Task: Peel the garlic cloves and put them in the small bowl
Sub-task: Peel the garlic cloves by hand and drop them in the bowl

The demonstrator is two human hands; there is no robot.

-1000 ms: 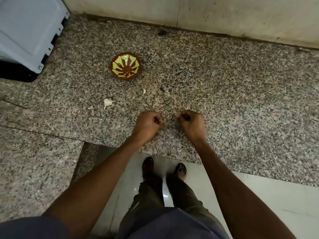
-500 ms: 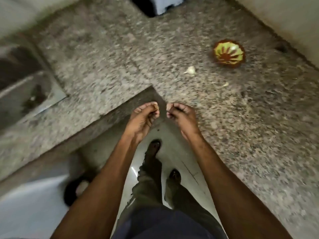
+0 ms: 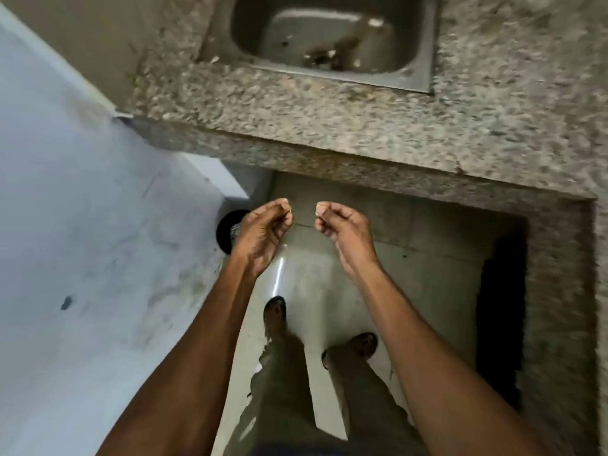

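Below counter edge | left hand pinches pale bit, maybe peel; right hand pinches another, apart

From my remote feed I see a speckled granite counter crossing the upper part of the frame and turning down the right edge, with a steel sink sunk into it at top centre, some debris lying in its basin. A pale blue-white surface fills the left side. In the lower middle lies a glossy light tiled floor, dimly lit, carrying one bright streak of reflected light.
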